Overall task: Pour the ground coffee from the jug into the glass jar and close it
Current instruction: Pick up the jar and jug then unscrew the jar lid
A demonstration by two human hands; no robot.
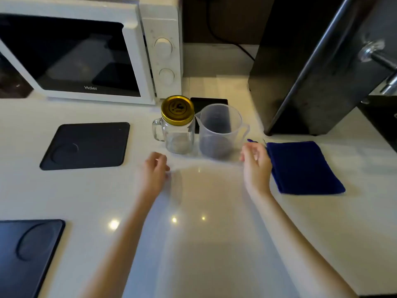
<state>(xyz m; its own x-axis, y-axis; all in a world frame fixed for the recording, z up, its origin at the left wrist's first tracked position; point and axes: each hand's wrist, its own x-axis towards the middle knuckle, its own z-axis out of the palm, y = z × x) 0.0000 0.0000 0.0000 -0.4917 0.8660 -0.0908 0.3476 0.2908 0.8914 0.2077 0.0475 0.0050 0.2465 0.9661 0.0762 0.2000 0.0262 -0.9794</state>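
Note:
A glass jar (179, 136) with a side handle stands on the white counter, and a gold lid (177, 110) sits on its mouth. Right beside it stands a clear plastic jug (221, 130) with dark ground coffee in its bottom. My left hand (155, 171) hovers in front of the jar, a little to its left, fingers loosely curled and holding nothing. My right hand (256, 160) hangs just right of the jug's base, near its handle, fingers apart and empty. Neither hand touches jar or jug.
A white microwave (86, 50) stands behind at the left. Two black mats (86, 146) (28, 254) lie to the left. A folded dark blue cloth (303, 167) lies right of my right hand. A dark appliance (311, 65) rises at the back right.

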